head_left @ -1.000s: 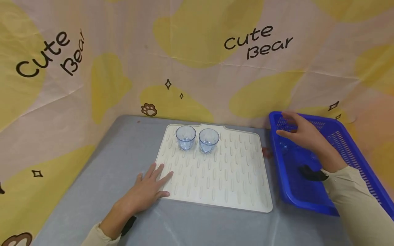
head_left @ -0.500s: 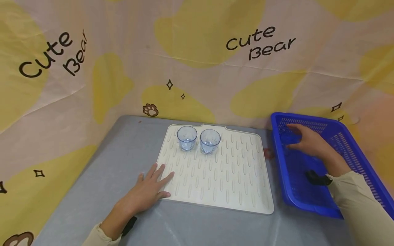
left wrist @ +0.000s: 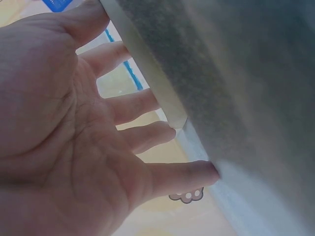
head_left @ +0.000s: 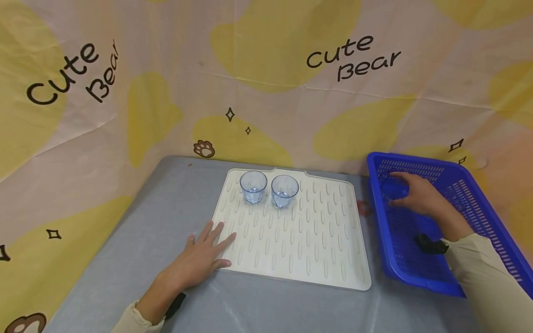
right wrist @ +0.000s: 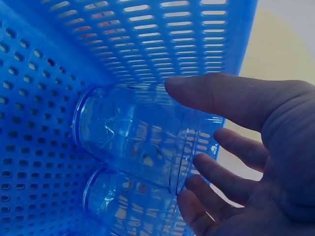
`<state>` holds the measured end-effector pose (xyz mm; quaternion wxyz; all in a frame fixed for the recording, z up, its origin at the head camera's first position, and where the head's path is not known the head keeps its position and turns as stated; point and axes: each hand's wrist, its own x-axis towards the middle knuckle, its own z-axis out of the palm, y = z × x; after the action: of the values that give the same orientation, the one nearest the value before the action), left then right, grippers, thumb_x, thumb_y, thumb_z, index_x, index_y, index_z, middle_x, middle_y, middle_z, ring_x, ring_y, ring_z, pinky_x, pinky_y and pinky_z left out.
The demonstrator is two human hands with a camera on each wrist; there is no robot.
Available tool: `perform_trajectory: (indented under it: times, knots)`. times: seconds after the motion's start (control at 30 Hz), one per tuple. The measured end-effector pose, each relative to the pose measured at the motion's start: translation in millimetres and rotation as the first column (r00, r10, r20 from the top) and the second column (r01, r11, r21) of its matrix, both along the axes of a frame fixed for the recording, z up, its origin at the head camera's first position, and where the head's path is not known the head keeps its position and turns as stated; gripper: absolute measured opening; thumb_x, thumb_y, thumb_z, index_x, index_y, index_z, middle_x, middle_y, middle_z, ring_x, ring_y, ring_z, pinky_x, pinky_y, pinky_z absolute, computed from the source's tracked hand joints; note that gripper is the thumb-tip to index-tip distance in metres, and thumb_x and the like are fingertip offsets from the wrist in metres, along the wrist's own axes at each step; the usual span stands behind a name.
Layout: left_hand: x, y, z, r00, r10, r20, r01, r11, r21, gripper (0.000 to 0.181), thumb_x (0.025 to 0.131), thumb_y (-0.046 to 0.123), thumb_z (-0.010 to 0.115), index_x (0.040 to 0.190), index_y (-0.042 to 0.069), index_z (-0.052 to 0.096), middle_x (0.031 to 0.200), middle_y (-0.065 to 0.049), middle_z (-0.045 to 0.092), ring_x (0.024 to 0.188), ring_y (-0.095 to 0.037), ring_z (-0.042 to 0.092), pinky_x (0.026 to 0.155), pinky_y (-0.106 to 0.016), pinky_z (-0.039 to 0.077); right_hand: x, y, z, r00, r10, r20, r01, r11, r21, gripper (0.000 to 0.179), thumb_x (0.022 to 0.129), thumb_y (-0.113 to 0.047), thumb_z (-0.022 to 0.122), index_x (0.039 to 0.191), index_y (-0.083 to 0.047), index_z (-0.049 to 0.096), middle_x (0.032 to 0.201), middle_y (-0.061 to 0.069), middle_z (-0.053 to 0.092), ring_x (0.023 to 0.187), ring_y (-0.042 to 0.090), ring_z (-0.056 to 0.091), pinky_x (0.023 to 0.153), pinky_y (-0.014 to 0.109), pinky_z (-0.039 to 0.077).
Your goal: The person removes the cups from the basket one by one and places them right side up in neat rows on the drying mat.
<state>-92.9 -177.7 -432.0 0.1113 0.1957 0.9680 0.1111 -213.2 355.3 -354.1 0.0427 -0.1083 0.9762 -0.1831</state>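
My left hand (head_left: 196,262) lies with fingers spread over the left edge of a white ridged draining mat (head_left: 300,245). In the left wrist view the thumb and fingertips reach the mat's edge. My right hand (head_left: 420,195) is inside the blue basket (head_left: 385,249), thumb and fingers apart at the rim of a clear glass (right wrist: 133,132). The thumb tip overlaps that glass, and the fingertips are right at its mouth. Beside it in the basket is a second glass (right wrist: 128,206). Two bluish glasses, one on the left (head_left: 253,187) and one on the right (head_left: 284,191), stand on the mat.
The mat and basket sit side by side on a grey tabletop (head_left: 137,240). A printed cloth backdrop (head_left: 266,92) rises behind and along the left. The basket's high slotted walls surround the right hand.
My right hand has lowered from above the basket's rim toward the glass inside. The left hand and the two glasses on the mat stay put; the view has shifted slightly.
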Motion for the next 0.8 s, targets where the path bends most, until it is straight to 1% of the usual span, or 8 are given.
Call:
perform_trajectory:
  times: [0.13, 0.2, 0.3, 0.4, 0.5, 0.6, 0.67, 0.8]
  knots:
    - [-0.3, 0.5, 0.4, 1.0, 0.003, 0.009, -0.003, 1.0, -0.009, 0.066, 0.094, 0.043, 0.063, 0.153, 0.022, 0.041, 0.162, -0.021, 0.029, 0.152, -0.047, 0.016, 0.104, -0.079, 0.023, 0.9, 1.7, -1.1, 1.0, 0.016, -0.008, -0.015, 0.999, 0.029, 0.083, 0.075, -0.016, 0.083, 0.141, 0.01, 0.041, 0.135, 0.044, 0.046, 0.123, 0.062, 0.043, 0.1, 0.069, 0.035]
    - [-0.3, 0.6, 0.7, 1.0, 0.001, 0.008, -0.001, 1.0, -0.012, 0.066, 0.094, 0.043, 0.063, 0.153, 0.022, 0.041, 0.162, -0.021, 0.029, 0.152, -0.047, 0.016, 0.104, -0.079, 0.024, 1.6, 3.0, -1.5, 1.0, 0.021, -0.02, -0.02, 0.999, 0.05, 0.082, 0.074, -0.017, 0.084, 0.139, 0.01, 0.043, 0.134, 0.043, 0.048, 0.121, 0.062, 0.044, 0.099, 0.069, 0.036]
    - [-0.2, 0.9, 1.0, 1.0, -0.001, 0.006, 0.001, 1.0, -0.007, 0.066, 0.094, 0.042, 0.063, 0.152, 0.022, 0.042, 0.162, -0.021, 0.029, 0.152, -0.047, 0.017, 0.104, -0.079, 0.024, 4.3, 4.2, -0.3, 1.0, 0.018, -0.022, -0.016, 0.996, 0.091, 0.081, 0.074, -0.022, 0.085, 0.138, 0.008, 0.046, 0.133, 0.042, 0.049, 0.12, 0.064, 0.044, 0.097, 0.071, 0.036]
    - [-0.7, 1.1, 0.2, 1.0, 0.001, 0.007, -0.001, 1.0, -0.003, 0.066, 0.093, 0.042, 0.063, 0.152, 0.022, 0.042, 0.162, -0.021, 0.029, 0.152, -0.047, 0.016, 0.104, -0.079, 0.024, 8.6, 5.2, 1.5, 1.0, 0.027, -0.014, -0.024, 0.99, 0.139, 0.082, 0.073, -0.027, 0.086, 0.138, 0.008, 0.048, 0.133, 0.042, 0.05, 0.12, 0.064, 0.044, 0.097, 0.074, 0.033]
    - [-1.3, 1.4, -0.7, 1.0, 0.005, 0.01, -0.005, 1.0, 0.0, 0.066, 0.093, 0.042, 0.063, 0.152, 0.022, 0.041, 0.162, -0.021, 0.028, 0.152, -0.047, 0.015, 0.104, -0.079, 0.023, 13.6, 7.3, 2.4, 1.0, 0.022, 0.017, -0.025, 0.982, 0.187, 0.086, 0.073, -0.036, 0.086, 0.138, 0.007, 0.049, 0.135, 0.043, 0.047, 0.119, 0.067, 0.042, 0.089, 0.078, 0.034]
    - [-1.2, 1.6, -1.1, 1.0, 0.009, 0.02, -0.009, 1.0, 0.003, 0.066, 0.093, 0.043, 0.063, 0.153, 0.022, 0.041, 0.162, -0.021, 0.027, 0.152, -0.047, 0.014, 0.105, -0.079, 0.022, 17.7, 10.0, 1.7, 0.999, 0.014, 0.042, -0.023, 0.979, 0.204, 0.09, 0.072, -0.045, 0.085, 0.138, 0.004, 0.05, 0.134, 0.044, 0.045, 0.116, 0.069, 0.042, 0.081, 0.081, 0.037]
    - [-0.9, 1.6, -0.8, 0.999, 0.015, 0.031, -0.015, 1.0, 0.005, 0.067, 0.094, 0.042, 0.063, 0.153, 0.023, 0.041, 0.163, -0.021, 0.027, 0.152, -0.047, 0.014, 0.105, -0.079, 0.021, 19.8, 11.9, -0.3, 0.999, 0.023, 0.045, -0.031, 0.982, 0.185, 0.091, 0.071, -0.046, 0.086, 0.138, 0.003, 0.049, 0.132, 0.041, 0.048, 0.114, 0.067, 0.045, 0.078, 0.081, 0.038]
    - [-0.2, 1.2, 0.9, 0.999, 0.017, 0.037, -0.017, 1.0, 0.012, 0.066, 0.094, 0.041, 0.063, 0.153, 0.022, 0.041, 0.163, -0.021, 0.027, 0.152, -0.047, 0.013, 0.105, -0.08, 0.021, 21.6, 15.5, -5.6, 0.995, 0.085, 0.059, -0.088, 0.994, 0.057, 0.093, 0.072, -0.035, 0.088, 0.14, 0.009, 0.044, 0.128, 0.039, 0.054, 0.115, 0.06, 0.051, 0.085, 0.072, 0.044]
